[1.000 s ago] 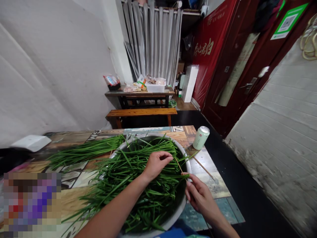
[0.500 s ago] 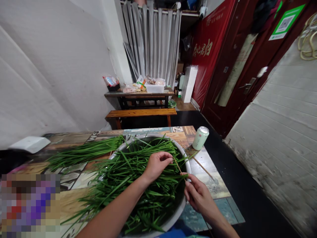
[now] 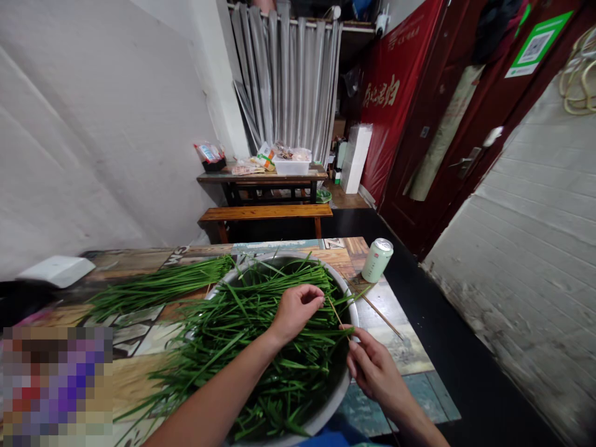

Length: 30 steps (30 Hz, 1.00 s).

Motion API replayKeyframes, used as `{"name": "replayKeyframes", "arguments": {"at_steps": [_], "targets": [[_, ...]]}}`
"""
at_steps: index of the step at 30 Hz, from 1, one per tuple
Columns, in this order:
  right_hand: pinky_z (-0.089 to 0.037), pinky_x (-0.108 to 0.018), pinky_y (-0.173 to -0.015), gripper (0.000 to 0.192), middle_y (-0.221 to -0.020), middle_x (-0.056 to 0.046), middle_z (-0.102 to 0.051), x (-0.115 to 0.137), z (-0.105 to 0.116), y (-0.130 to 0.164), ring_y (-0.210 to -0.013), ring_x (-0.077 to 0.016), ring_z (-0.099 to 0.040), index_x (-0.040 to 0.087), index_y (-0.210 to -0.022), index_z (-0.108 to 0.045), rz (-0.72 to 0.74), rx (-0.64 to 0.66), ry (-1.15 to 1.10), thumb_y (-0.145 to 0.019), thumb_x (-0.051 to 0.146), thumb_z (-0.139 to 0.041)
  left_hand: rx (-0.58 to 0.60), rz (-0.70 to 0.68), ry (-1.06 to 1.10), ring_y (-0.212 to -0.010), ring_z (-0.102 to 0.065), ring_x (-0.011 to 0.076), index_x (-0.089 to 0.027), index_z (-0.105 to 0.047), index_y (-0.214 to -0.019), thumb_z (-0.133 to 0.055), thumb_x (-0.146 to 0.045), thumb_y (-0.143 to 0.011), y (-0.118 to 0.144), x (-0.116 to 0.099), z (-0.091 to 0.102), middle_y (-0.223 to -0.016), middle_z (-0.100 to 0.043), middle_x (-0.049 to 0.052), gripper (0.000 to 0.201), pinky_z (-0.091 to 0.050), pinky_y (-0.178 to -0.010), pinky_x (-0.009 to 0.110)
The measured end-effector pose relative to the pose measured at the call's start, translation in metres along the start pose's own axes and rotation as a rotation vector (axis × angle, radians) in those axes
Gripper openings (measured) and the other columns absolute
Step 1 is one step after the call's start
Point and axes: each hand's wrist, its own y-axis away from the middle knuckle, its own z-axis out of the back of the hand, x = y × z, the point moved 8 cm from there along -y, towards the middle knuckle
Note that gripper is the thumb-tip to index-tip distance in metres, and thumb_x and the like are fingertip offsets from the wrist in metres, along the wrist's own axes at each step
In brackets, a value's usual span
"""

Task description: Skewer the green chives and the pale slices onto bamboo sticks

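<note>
Green leaves (image 3: 333, 334) and a thin stick (image 3: 335, 313) are pinched between fingers of the right hand (image 3: 376, 367), likely for control, the left hand (image 3: 295, 311) nearly closed beside the stick's tip, hold unclear.

The light is soft, the edges stretched.

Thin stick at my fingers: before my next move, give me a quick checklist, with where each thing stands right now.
1. Right hand has the thin stick pinched: ok.
2. Left hand touches the stick's upper end: cannot tell; the fingertips are right by it.
3. Green leaves all inside the basin: not ok; many spill over its left side.
4. Drink can upright and apart from both hands: ok.
5. Loose sticks lying outside the basin, on the table: ok, to its right.
</note>
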Motion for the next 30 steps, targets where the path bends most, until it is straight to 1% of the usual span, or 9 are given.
{"name": "replayKeyframes", "arguments": {"at_steps": [4, 9, 17, 19, 22, 24, 26, 29, 30], "targets": [[-0.014, -0.014, -0.029, 0.044, -0.044, 0.009, -0.043, 0.003, -0.001, 0.001, -0.029, -0.0013, -0.023, 0.013, -0.115, -0.042, -0.003, -0.012, 0.029, -0.081, 0.041, -0.049, -0.01, -0.025, -0.046, -0.062, -0.056, 0.0119, -0.014, -0.062, -0.073, -0.058, -0.023, -0.069, 0.001, -0.004, 0.0, -0.068, -0.062, 0.002, 0.012, -0.045, -0.061, 0.022], [-0.014, -0.013, -0.028, 0.049, -0.045, 0.009, -0.043, 0.005, -0.001, 0.002, -0.027, -0.0008, -0.021, 0.013, -0.116, -0.042, -0.022, -0.031, 0.028, -0.08, 0.044, -0.049, 0.022, -0.058, -0.072, -0.063, -0.056, 0.012, -0.013, -0.063, -0.075, -0.056, -0.023, -0.07, 0.003, -0.007, -0.003, -0.069, -0.063, 0.003, 0.013, -0.045, -0.061, 0.022], [-0.015, -0.012, -0.027, 0.054, -0.047, 0.009, -0.046, 0.007, -0.004, 0.004, -0.027, -0.0004, -0.02, 0.014, -0.122, -0.033, -0.021, -0.018, -0.015, -0.081, 0.044, -0.049, 0.052, -0.079, -0.083, -0.065, -0.058, 0.0128, -0.014, -0.064, -0.076, -0.056, -0.023, -0.071, 0.006, -0.014, -0.007, -0.071, -0.065, 0.003, 0.013, -0.045, -0.063, 0.022], [-0.015, -0.012, -0.027, 0.056, -0.047, 0.009, -0.047, 0.007, -0.003, 0.003, -0.027, -0.0006, -0.021, 0.014, -0.124, -0.031, -0.014, -0.025, -0.029, -0.081, 0.045, -0.049, 0.124, -0.095, -0.1, -0.067, -0.058, 0.013, -0.014, -0.065, -0.075, -0.056, -0.021, -0.071, 0.01, -0.019, -0.014, -0.072, -0.066, 0.003, 0.013, -0.045, -0.064, 0.022], [-0.015, -0.012, -0.027, 0.055, -0.049, 0.009, -0.048, 0.006, -0.001, 0.001, -0.027, -0.0005, -0.022, 0.017, -0.124, -0.032, -0.003, -0.037, -0.037, -0.08, 0.045, -0.05, 0.332, -0.144, -0.097, -0.069, -0.06, 0.0128, -0.015, -0.067, -0.074, -0.056, -0.019, -0.071, 0.019, -0.028, -0.032, -0.074, -0.067, 0.003, 0.012, -0.045, -0.068, 0.021], [-0.015, -0.012, -0.027, 0.051, -0.05, 0.009, -0.047, 0.005, 0.0, 0.0, -0.027, -0.0001, -0.021, 0.017, -0.121, -0.036, -0.003, -0.037, -0.043, -0.08, 0.044, -0.051, 0.418, -0.172, -0.1, -0.072, -0.06, 0.0131, -0.016, -0.067, -0.076, -0.057, -0.019, -0.071, 0.022, -0.033, -0.037, -0.077, -0.067, 0.003, 0.012, -0.045, -0.07, 0.022], [-0.014, -0.012, -0.027, 0.046, -0.049, 0.009, -0.045, 0.006, 0.001, 0.0, -0.027, 0.0001, -0.021, 0.018, -0.117, -0.041, 0.001, -0.041, -0.047, -0.081, 0.044, -0.05, 0.376, -0.177, -0.138, -0.074, -0.06, 0.0138, -0.016, -0.067, -0.078, -0.056, -0.022, -0.072, 0.019, -0.035, -0.03, -0.08, -0.067, 0.004, 0.014, -0.045, -0.071, 0.022], [-0.013, -0.012, -0.028, 0.042, -0.049, 0.009, -0.043, 0.009, 0.002, 0.003, -0.028, 0.0, -0.021, 0.018, -0.115, -0.042, 0.001, -0.05, -0.037, -0.082, 0.043, -0.049, 0.174, -0.172, -0.277, -0.076, -0.059, 0.0148, -0.018, -0.067, -0.08, -0.052, -0.025, -0.076, 0.008, -0.031, -0.005, -0.081, -0.067, 0.004, 0.017, -0.044, -0.073, 0.025], [-0.013, -0.012, -0.028, 0.042, -0.049, 0.009, -0.043, 0.011, 0.002, 0.005, -0.028, -0.0001, -0.021, 0.018, -0.115, -0.042, 0.0, -0.047, -0.027, -0.082, 0.043, -0.049, 0.133, -0.185, -0.343, -0.076, -0.058, 0.015, -0.018, -0.067, -0.079, -0.051, -0.025, -0.077, 0.006, -0.029, 0.001, -0.081, -0.066, 0.004, 0.017, -0.043, -0.074, 0.026]]}}
